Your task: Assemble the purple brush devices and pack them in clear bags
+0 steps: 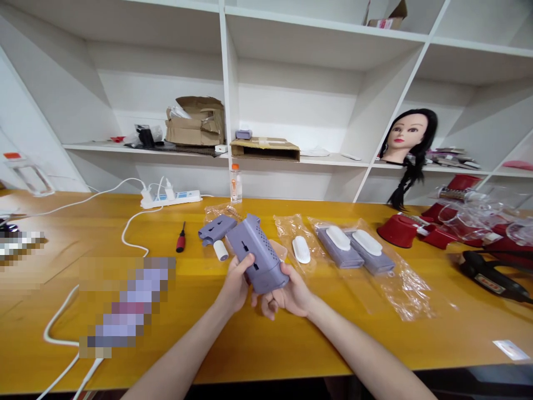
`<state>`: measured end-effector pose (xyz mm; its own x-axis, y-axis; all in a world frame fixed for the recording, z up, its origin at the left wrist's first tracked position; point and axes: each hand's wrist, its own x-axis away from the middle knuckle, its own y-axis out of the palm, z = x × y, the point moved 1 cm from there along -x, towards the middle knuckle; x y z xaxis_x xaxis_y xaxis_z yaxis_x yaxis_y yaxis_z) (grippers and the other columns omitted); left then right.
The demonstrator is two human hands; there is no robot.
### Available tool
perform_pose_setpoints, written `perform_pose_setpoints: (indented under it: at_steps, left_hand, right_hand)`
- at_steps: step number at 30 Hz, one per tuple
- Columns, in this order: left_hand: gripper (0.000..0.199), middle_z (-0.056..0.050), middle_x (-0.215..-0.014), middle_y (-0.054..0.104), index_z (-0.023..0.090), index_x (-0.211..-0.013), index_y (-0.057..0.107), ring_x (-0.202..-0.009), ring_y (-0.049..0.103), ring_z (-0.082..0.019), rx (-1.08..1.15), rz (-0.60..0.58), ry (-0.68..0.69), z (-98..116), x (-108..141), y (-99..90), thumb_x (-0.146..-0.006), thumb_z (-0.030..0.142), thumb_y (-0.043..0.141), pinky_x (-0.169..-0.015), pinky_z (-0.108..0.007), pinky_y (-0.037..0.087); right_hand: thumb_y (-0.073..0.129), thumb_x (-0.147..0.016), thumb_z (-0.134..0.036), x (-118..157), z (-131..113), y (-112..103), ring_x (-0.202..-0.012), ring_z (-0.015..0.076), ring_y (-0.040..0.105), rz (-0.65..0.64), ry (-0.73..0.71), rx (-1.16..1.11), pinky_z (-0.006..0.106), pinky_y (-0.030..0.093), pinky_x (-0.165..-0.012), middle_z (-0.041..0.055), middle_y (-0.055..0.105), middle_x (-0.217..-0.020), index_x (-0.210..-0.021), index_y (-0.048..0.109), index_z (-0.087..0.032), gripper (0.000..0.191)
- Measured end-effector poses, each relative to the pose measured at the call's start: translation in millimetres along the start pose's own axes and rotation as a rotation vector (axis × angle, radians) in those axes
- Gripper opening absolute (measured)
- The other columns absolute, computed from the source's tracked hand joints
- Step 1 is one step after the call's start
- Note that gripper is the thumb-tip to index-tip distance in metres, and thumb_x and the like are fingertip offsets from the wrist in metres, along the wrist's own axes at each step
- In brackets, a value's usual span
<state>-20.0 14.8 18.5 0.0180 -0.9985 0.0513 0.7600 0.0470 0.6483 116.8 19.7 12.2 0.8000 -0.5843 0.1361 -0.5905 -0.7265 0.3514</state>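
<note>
A purple plastic housing (256, 253), with a perforated side and dark slots in its face, is held tilted above the table. My left hand (237, 286) grips its left side, the thumb lying on the face near a slot. On the right, my right hand (293, 291) holds the lower end, thumb on the edge and fingers curled below. Behind the housing lie a purple slotted piece (216, 229) and a small white cylinder (220, 250). A white oval part (301, 249) rests on clear plastic to the right.
Two purple units with white oval tops (338, 239) lie on plastic wrap at right. A red-black screwdriver (180, 239) and a white power strip (170, 199) are at left. Red parts (397, 229) and a black tool (493, 278) sit far right. Shelves stand behind.
</note>
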Motion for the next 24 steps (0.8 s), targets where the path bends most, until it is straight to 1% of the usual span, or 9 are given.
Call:
perform_pose_setpoints:
  at_steps: [2,4,6,8,10,13,17,21,24]
  left_hand:
    - [0.034,-0.002,-0.074,0.063,0.016,-0.093,0.056,-0.059,0.057,-0.014,-0.032,0.071,0.075,-1,-2,-0.7,-0.065,0.035,0.067,-0.049,-0.022,0.043]
    - [0.035,-0.002,-0.083,0.064,0.017,-0.093,0.057,-0.069,0.058,-0.014,-0.074,0.139,0.177,0,-4,-1.0,-0.063,0.032,0.069,-0.061,-0.023,0.045]
    - [0.037,-0.003,-0.089,0.064,0.017,-0.095,0.057,-0.075,0.059,-0.014,-0.122,0.178,0.238,0,-5,-0.4,-0.062,0.03,0.069,-0.068,-0.024,0.045]
    - [0.038,-0.003,-0.091,0.064,0.018,-0.097,0.057,-0.078,0.059,-0.015,-0.17,0.193,0.276,0,-4,0.6,-0.062,0.028,0.069,-0.072,-0.025,0.045]
    - [0.038,-0.003,-0.091,0.064,0.018,-0.097,0.057,-0.079,0.059,-0.015,-0.206,0.193,0.313,0,-3,1.7,-0.062,0.026,0.069,-0.073,-0.026,0.045]
    - [0.035,-0.002,-0.089,0.064,0.019,-0.096,0.056,-0.079,0.059,-0.016,-0.242,0.173,0.352,-2,0,2.8,-0.063,0.025,0.068,-0.071,-0.026,0.045]
    - [0.034,0.0,-0.087,0.065,0.021,-0.096,0.056,-0.079,0.059,-0.016,-0.259,0.132,0.365,-4,3,3.9,-0.064,0.024,0.067,-0.071,-0.026,0.045]
    - [0.034,-0.001,-0.089,0.064,0.021,-0.098,0.055,-0.082,0.059,-0.016,-0.242,0.105,0.354,-5,4,5.1,-0.066,0.024,0.066,-0.072,-0.027,0.045]
    - [0.033,-0.001,-0.091,0.064,0.021,-0.098,0.056,-0.083,0.058,-0.016,-0.217,0.105,0.366,-6,5,5.7,-0.067,0.024,0.065,-0.075,-0.028,0.045]
  right_hand:
    - [0.035,-0.07,-0.069,1,-2,1,-0.053,0.0139,0.059,0.106,-0.068,0.039,0.021,0.034,-0.046,0.0078,0.064,-0.08,-0.104,0.054,-0.015,0.067]
    - [0.055,-0.069,-0.052,1,-5,3,-0.064,0.0148,0.061,0.287,-0.208,0.139,0.023,0.041,-0.056,0.0042,0.064,-0.084,-0.105,0.054,-0.018,0.049]
    - [0.068,-0.062,-0.032,-1,-7,4,-0.075,0.0155,0.06,0.429,-0.316,0.269,0.026,0.044,-0.067,0.0015,0.064,-0.089,-0.105,0.055,-0.02,0.046]
    - [0.071,-0.057,-0.021,-3,-7,6,-0.079,0.0157,0.058,0.499,-0.343,0.356,0.028,0.044,-0.072,-0.0001,0.064,-0.09,-0.102,0.057,-0.021,0.048]
    - [0.069,-0.057,-0.017,-5,-5,7,-0.074,0.0145,0.057,0.51,-0.323,0.355,0.029,0.045,-0.07,-0.0015,0.063,-0.086,-0.1,0.058,-0.021,0.045]
    - [0.069,-0.057,-0.019,-6,-1,5,-0.065,0.012,0.056,0.482,-0.233,0.25,0.026,0.045,-0.061,-0.003,0.061,-0.076,-0.097,0.058,-0.02,0.042]
    - [0.071,-0.055,-0.02,-6,4,2,-0.067,0.0119,0.058,0.473,-0.14,0.149,0.027,0.046,-0.063,-0.0018,0.063,-0.078,-0.095,0.057,-0.02,0.043]
    - [0.072,-0.053,-0.017,-7,4,4,-0.067,0.0122,0.059,0.466,-0.138,0.086,0.026,0.044,-0.063,-0.0025,0.063,-0.078,-0.096,0.056,-0.021,0.046]
    - [0.071,-0.052,-0.012,-7,1,10,-0.063,0.0107,0.055,0.47,-0.224,0.06,0.025,0.042,-0.062,-0.0042,0.062,-0.07,-0.09,0.058,-0.019,0.041]
